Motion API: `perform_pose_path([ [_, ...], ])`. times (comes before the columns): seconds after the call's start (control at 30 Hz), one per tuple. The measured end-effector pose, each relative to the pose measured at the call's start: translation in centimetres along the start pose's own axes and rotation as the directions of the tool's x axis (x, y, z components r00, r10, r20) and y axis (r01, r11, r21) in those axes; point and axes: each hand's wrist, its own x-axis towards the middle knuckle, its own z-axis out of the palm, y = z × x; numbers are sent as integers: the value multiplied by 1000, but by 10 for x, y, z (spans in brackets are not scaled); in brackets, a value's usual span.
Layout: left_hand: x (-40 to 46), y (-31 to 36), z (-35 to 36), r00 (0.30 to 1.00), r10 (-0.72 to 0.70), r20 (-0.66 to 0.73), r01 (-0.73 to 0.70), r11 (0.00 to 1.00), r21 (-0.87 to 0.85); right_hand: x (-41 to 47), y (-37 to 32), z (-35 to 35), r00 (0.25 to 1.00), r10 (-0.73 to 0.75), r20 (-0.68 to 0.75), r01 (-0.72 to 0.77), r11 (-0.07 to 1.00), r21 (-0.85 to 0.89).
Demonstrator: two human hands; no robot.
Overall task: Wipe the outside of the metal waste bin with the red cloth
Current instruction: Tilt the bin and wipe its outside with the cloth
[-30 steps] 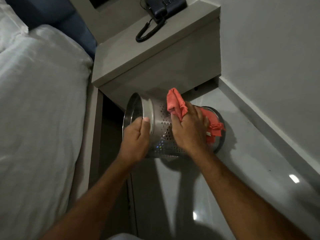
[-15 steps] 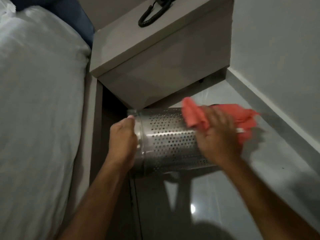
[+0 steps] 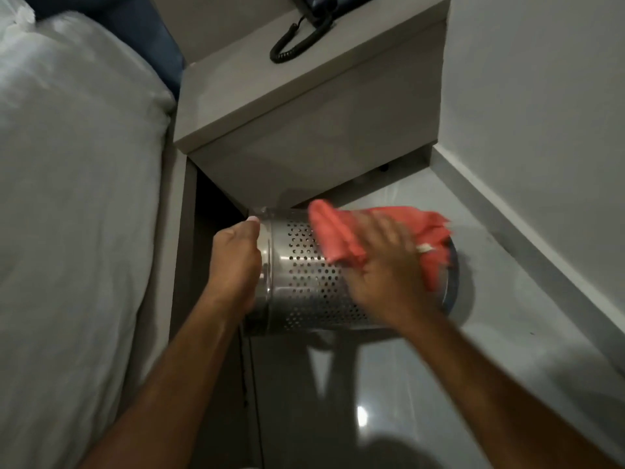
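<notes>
The perforated metal waste bin (image 3: 306, 286) is held on its side above the floor, open end to the left, base to the right. My left hand (image 3: 235, 265) grips the bin's rim at the open end. My right hand (image 3: 382, 265) presses the red cloth (image 3: 341, 240) flat against the upper side of the bin near its base. The cloth drapes over the top and down the far right end, hiding part of the base. My right hand is blurred by motion.
A grey bedside cabinet (image 3: 304, 106) stands just behind the bin, with a black corded phone (image 3: 304, 32) on top. The white bed (image 3: 67, 198) fills the left. A grey wall and skirting (image 3: 524, 231) run along the right. Glossy floor tiles (image 3: 439, 384) lie below.
The bin has turned from tilted with its opening facing me to lying sideways. My right hand with the cloth has slid back leftward a little along the bin's side.
</notes>
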Motion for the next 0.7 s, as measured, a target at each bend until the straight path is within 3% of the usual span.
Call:
perform_pose_path([
  [0.1,5,7,12,996,85,12,-86,995,45,-15,64,-17,912,411,-11,-410,908,-82],
  [0.17,9,21,28,988,155,29,-157,982,107,-9,61,-19,870,490,-50,-492,869,-52],
  [0.23,16,29,37,991,132,30,-134,987,87,3,20,-13,919,384,-85,-388,921,-39],
  [0.3,22,31,35,995,62,76,-62,998,9,19,-31,3,983,158,-90,-160,987,-19],
  [0.37,26,27,36,990,25,136,-13,996,-89,26,-62,17,996,-49,-70,48,999,-12],
  [0.43,26,23,36,997,-5,78,17,987,-157,22,-50,20,981,-191,-27,190,981,-34],
  [0.5,29,20,37,999,-13,32,17,992,-123,7,-9,12,977,-206,47,210,974,-86],
  [0.6,35,20,36,999,0,38,0,1000,1,-13,61,-8,990,133,50,-124,980,-154],
  [0.7,40,26,41,997,41,65,-44,998,48,-8,67,-20,906,417,-76,-423,901,-93],
])
